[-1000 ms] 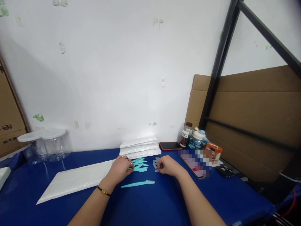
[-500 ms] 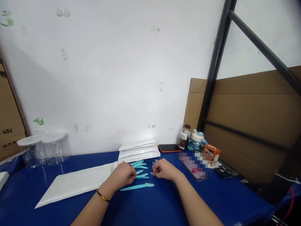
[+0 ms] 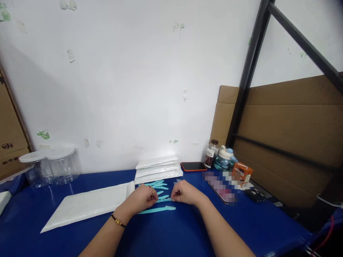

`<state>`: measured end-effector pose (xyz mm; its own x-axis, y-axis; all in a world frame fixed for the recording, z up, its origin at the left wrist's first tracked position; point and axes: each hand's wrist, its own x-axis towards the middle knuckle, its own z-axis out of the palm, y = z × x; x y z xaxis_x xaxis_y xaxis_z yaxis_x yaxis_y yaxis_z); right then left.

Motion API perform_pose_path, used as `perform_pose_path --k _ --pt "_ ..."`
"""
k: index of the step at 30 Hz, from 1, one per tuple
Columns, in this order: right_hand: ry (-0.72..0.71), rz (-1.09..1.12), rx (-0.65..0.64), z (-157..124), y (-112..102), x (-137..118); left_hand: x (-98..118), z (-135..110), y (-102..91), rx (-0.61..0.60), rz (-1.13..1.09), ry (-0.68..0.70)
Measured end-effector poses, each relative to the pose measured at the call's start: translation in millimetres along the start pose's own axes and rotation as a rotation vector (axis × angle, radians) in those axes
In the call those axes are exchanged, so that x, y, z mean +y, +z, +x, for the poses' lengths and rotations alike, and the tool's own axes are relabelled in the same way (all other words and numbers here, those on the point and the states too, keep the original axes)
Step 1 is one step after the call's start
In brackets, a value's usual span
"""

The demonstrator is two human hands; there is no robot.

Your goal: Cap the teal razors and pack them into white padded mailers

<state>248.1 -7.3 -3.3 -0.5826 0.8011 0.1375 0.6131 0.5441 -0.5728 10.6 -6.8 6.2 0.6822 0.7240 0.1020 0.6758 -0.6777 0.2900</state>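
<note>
Between my two hands lies a teal eyebrow razor, pinched at its left part by my left hand. The closed fingertips of my right hand meet the razor's right end; a small clear cap seems to be in them, mostly hidden. Just in front, another teal razor rests on the blue table. Several more teal razors are piled behind my left hand. A few clear plastic caps show behind my right hand, partly covered by it.
A white padded mailer lies at left, with stacked mailers by the wall. Clear lidded jars stand far left. Rightward are an orange-edged phone, a brown bottle, a water jug, an orange box and a blurred phone.
My right hand has moved left and slightly forward from the clear caps to the razor's end. My left hand has shifted slightly right, and the view has tilted a little.
</note>
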Motion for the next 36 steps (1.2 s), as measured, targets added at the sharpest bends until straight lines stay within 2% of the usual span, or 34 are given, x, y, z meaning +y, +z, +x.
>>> perform_pose_path --k 3,6,8,10,12,19,22,27,36 --pt "-0.025 0.034 -0.047 0 2 -3 5 1 2.7 -0.016 -0.069 -0.009" --pt "0.020 0.074 -0.054 -2 -4 0 5 1 2.4 -0.065 -0.160 -0.066" --pt "0.068 0.041 0.049 -5 -13 6 1 1 1.0 -0.053 -0.173 -0.135" --pt "0.120 -0.041 0.173 -9 -21 14 -5 1 -0.4 0.019 -0.098 -0.177" --pt "0.170 -0.117 0.223 -11 -25 21 -11 1 -1.1 0.075 0.000 -0.174" --pt "0.226 -0.259 0.139 -7 -14 24 -7 1 -2.1 0.064 0.175 -0.060" --pt "0.165 -0.214 0.095 -4 -9 21 -2 2 -1.3 0.062 0.225 -0.039" --pt "0.005 -0.126 0.059 0 -4 15 0 3 1.3 0.058 0.177 -0.001" --pt "-0.020 -0.031 -0.005 1 1 3 6 6 8.4 0.026 0.060 0.004"
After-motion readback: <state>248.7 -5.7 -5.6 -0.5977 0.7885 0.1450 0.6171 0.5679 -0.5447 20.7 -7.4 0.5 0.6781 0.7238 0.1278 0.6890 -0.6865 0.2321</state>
